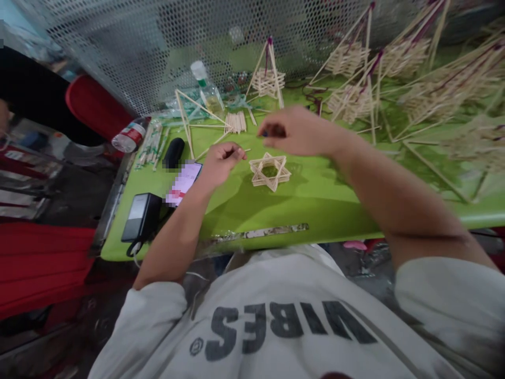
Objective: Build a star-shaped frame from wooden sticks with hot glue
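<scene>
A six-pointed star of stacked thin wooden sticks (pixel 287 173) lies flat on the green table (pixel 236 202). Just left of it, my left hand (pixel 224 162) is closed in a pinch, with the short end of a wooden stick (pixel 248 150) poking out at the fingertips. Behind and above the star hovers my right hand (pixel 294 131), slightly blurred, its fingers curled together; what they hold, if anything, is hidden. A small row of loose sticks (pixel 235 122) lies beyond my hands, beside a triangular stick frame (pixel 183 121).
Finished-looking stick hangings (pixel 268 81) with purple ties stand at the back and right. A clear bottle (pixel 211 95) stands near the perforated metal panel (pixel 158 47). A phone (pixel 184 181), power bank (pixel 142 217), black case (pixel 174 152) and bagged sticks (pixel 150 145) occupy the left side.
</scene>
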